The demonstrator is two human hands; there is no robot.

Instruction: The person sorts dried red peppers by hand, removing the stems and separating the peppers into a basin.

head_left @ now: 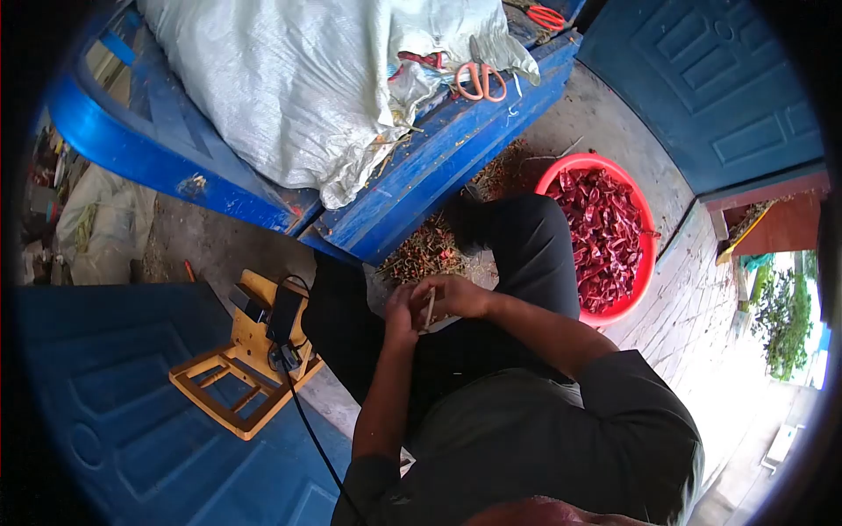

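Note:
My left hand (403,313) and my right hand (454,296) are close together over my lap, fingers curled inward. A thin pale stick-like piece (429,309) shows between them, at the fingers of my right hand; its kind I cannot tell. The fingers of my left hand are bent beside it, and what they hold is hidden. Just beyond the hands, a heap of dried chili stems and scraps (424,252) lies on the ground. To the right of my knee stands a red basin (650,254) filled with dark red dried chilies (603,237).
Ahead is a blue metal cart bed (438,180) bearing a large white woven sack (272,88). Pink-handled scissors (481,81) and red-handled scissors (545,17) lie at its edge. A wooden folding chair (246,386) with a black device and cable stands left. Blue doors (702,79) flank the space.

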